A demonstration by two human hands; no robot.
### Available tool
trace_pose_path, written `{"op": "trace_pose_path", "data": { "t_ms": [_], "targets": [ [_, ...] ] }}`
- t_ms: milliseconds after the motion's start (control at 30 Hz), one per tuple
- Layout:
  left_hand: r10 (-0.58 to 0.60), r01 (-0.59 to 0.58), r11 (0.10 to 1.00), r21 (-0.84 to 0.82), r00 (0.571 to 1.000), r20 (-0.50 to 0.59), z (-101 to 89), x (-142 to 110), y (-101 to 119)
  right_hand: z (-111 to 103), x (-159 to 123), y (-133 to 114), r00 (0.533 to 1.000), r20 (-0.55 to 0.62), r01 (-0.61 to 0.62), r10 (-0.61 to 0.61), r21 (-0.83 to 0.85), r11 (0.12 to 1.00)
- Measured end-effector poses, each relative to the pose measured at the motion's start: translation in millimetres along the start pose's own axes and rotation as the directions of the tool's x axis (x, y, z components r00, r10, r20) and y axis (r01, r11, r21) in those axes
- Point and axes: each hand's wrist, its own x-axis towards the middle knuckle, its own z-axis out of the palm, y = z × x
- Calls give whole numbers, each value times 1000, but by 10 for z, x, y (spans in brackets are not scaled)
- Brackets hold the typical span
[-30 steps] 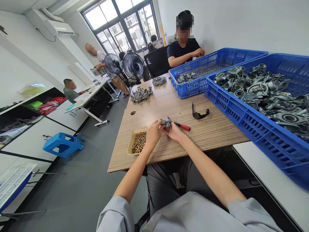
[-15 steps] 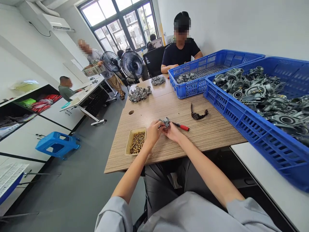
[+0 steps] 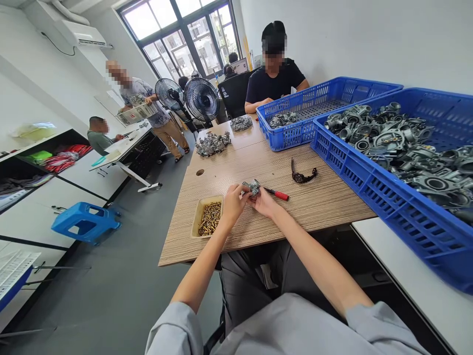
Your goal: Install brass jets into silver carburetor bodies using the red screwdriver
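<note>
Between your left hand (image 3: 232,206) and right hand (image 3: 263,203), fingertips pinching from both sides, sits a small cast-metal part (image 3: 252,188), probably stiff and weighty, best held by its solid body. Just left lies a tray of brass screws (image 3: 209,218); past your right hand, a red-handled screwdriver (image 3: 280,195), then farther right a blue crate of castings (image 3: 354,182).

A black wristwatch (image 3: 303,174) lies on the table (image 3: 314,207); two pedestal fans (image 3: 202,99) and a blue stool (image 3: 85,222) stand farther off.

2 blue crates (image 3: 369,197), 2 pedestal fans (image 3: 202,99) — 1 wristwatch (image 3: 303,176), 1 screwdriver (image 3: 279,195), 1 tray of brass screws (image 3: 194,219).
</note>
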Motion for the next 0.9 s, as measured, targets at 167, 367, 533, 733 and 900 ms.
{"op": "trace_pose_path", "data": {
  "t_ms": [167,367,533,733,900],
  "targets": [
    [-11,10,1000,24,999,34,-34,-35,81,-14,22,4,1000,4,7,-7,-4,1000],
    [-32,33,999,-15,998,62,-47,-32,125,-14,29,5,1000,7,20,-20,5,1000],
    [-23,23,999,22,999,33,-16,-48,93,-19,17,5,999,0,34,-34,12,999],
    [-38,36,992,123,999,15,4,-74,112,-35,39,15,999,4,45,-45,17,999],
    [-38,29,977,212,999,39,-6,-76,135,-45,45,11,999,4,46,-46,16,999]
  ]
}}
